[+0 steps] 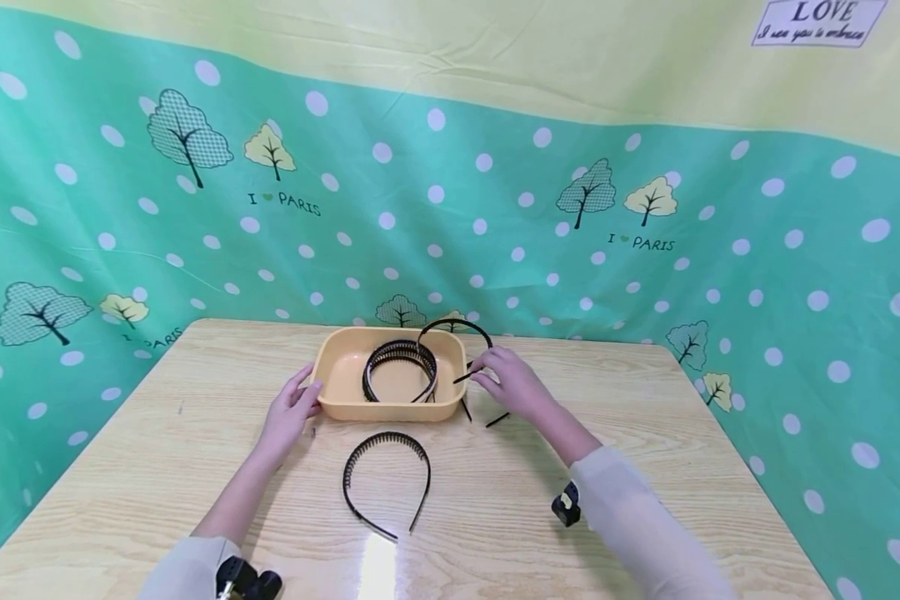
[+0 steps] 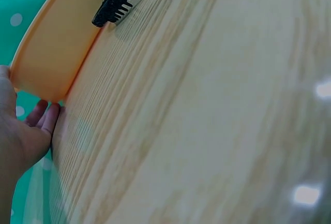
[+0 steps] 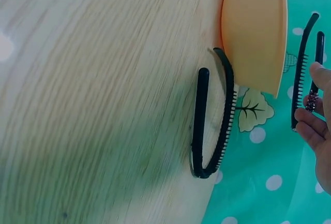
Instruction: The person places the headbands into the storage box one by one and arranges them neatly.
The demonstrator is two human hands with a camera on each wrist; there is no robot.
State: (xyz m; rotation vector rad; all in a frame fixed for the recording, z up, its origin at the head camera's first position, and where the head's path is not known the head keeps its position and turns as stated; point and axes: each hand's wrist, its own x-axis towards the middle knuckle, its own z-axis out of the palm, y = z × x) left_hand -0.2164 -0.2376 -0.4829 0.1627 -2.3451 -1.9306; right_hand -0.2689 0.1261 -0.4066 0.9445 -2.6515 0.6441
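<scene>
My left hand [image 1: 288, 417] grips the left end of a pale orange plastic tray [image 1: 390, 412], thumb at the rim and fingers low on the outer wall. Inside the tray lie several black toothed headbands [image 1: 369, 375], nested together. My right hand [image 1: 512, 382] pinches another black headband [image 1: 456, 322] above the tray's right end; the right wrist view shows its teeth and a dark beaded-looking patch near the fingertips. One more headband [image 3: 227, 115] lies on the table beside that end, mostly hidden under my hand in the head view. A toothed headband [image 1: 386, 437] lies in front of the tray.
The light wood-grain table [image 1: 570, 533] ends at the back against a green dotted cloth [image 1: 435, 250] with printed trees. Small black devices [image 1: 566, 504] are strapped at both wrists. Light glares off the table's front edge.
</scene>
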